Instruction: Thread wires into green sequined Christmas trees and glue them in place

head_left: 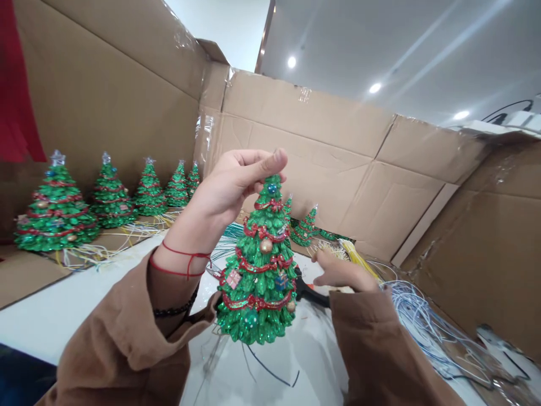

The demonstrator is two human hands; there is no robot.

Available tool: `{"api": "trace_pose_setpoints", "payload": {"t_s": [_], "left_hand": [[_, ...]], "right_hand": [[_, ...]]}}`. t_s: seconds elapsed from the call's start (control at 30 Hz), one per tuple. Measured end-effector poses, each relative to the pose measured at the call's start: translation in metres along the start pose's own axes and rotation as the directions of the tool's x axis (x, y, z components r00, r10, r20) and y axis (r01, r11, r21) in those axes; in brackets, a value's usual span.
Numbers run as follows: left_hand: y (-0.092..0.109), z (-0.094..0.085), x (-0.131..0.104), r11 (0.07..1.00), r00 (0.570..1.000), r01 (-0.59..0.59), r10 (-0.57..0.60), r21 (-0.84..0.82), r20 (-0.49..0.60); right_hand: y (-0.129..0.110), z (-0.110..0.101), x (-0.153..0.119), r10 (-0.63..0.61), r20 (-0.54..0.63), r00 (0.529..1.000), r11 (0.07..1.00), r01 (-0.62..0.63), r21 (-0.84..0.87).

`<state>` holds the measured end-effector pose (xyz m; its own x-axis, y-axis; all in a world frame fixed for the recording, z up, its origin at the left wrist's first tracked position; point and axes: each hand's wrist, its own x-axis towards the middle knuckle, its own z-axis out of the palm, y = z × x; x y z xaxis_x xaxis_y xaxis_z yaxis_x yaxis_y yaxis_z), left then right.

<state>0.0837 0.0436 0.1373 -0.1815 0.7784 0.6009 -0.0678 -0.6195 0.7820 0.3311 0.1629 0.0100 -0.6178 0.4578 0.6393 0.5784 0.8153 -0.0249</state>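
A green glittery Christmas tree figure (262, 270) with red garlands, small gifts and balls hangs upright over the white tabletop (313, 355). My left hand (249, 175) pinches it at the top, the fingers covering its tip. Dark wires stick out below its base. Behind and to the right of the tree, my right hand (340, 270) is held apart from it, fingers partly spread, near a black-handled tool (310, 293). Whether that hand touches anything is not clear. A red-handled tool (214, 272) shows in part at the tree's left.
Several similar trees (59, 208) line the left cardboard wall (114, 84), with white and yellow wires before them. Another tree (305, 226) stands at the back. Blue and white wires (416, 316) lie tangled at the right, beside the right cardboard wall (486, 254).
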Motion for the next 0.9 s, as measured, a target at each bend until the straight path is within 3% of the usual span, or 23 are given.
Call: {"api": "trace_pose_setpoints", "payload": {"t_s": [0.1,0.13,0.23,0.37,0.43,0.53,0.63,0.9], "left_hand": [[0.000,0.002,-0.002,1.000,0.999,-0.007,0.007,0.009,0.047],[0.000,0.003,-0.002,1.000,0.998,-0.012,0.011,0.014,0.062],[-0.001,0.007,-0.004,0.999,0.992,-0.030,0.027,0.028,0.126],[-0.003,0.012,-0.006,0.997,0.985,-0.048,0.038,0.057,0.170],[-0.003,0.014,-0.007,0.996,0.984,-0.048,0.033,0.080,0.172],[-0.001,0.016,-0.008,0.992,0.985,-0.041,0.020,0.116,0.172],[0.001,0.016,-0.009,0.990,0.984,-0.031,0.006,0.139,0.179],[0.001,0.016,-0.011,0.991,0.982,-0.059,0.036,0.118,0.186]], "right_hand": [[-0.033,-0.044,0.012,0.108,0.082,0.991,0.994,-0.111,0.025],[-0.050,-0.057,0.016,0.148,0.062,0.987,0.986,-0.153,0.074],[-0.102,-0.079,0.023,0.123,-0.190,0.974,0.966,-0.073,0.250],[-0.142,-0.074,0.023,0.074,-0.412,0.908,0.939,0.076,0.337],[-0.147,-0.069,0.022,0.078,-0.463,0.883,0.920,0.115,0.375],[-0.147,-0.068,0.020,0.051,-0.460,0.886,0.918,0.139,0.371],[-0.145,-0.073,0.020,-0.030,-0.446,0.894,0.931,0.187,0.313],[-0.143,-0.073,0.022,-0.196,-0.482,0.854,0.913,0.339,0.229]]}}
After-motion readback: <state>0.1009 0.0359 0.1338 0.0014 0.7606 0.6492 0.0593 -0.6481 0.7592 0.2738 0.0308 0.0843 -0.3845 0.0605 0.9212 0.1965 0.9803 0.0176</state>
